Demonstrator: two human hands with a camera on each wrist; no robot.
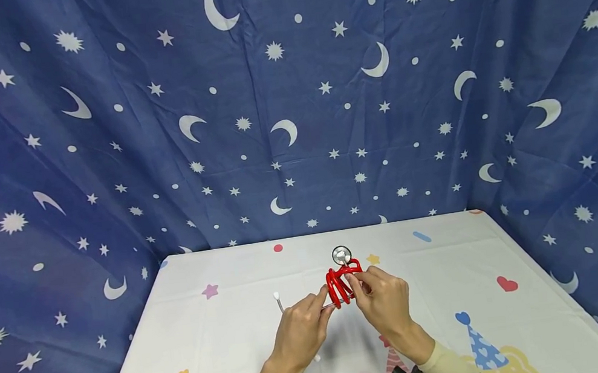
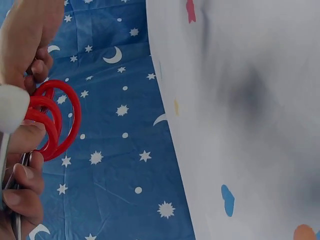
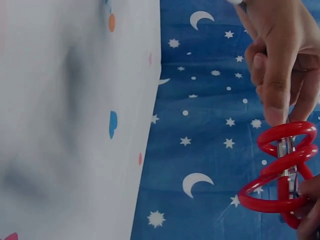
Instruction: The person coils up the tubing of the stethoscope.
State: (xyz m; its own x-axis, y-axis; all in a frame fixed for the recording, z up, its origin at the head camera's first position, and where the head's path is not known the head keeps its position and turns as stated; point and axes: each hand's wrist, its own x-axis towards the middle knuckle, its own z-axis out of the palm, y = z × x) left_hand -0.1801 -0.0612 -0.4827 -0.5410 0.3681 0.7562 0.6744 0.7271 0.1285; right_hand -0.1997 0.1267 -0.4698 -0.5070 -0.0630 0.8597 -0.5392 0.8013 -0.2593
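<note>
A stethoscope with red tubing (image 1: 334, 287) is held up over the table, its tubing wound in several loops around the metal ear tubes (image 3: 285, 150). My left hand (image 1: 299, 331) grips the ear tubes just left of the loops. One white ear tip (image 1: 276, 296) sticks out beyond that hand and looms large in the left wrist view. On the other side my right hand (image 1: 387, 303) pinches the red tubing near the end of the coil. The round silver chest piece (image 1: 341, 255) points away from me, above the loops. Part of the tubing is hidden behind the right fingers.
A white cloth printed with party hats, stars and hearts covers the table (image 1: 226, 328). Behind it and along both sides hangs a blue curtain (image 1: 326, 129) with moons and stars. Soft shadows of the hands fall on the cloth.
</note>
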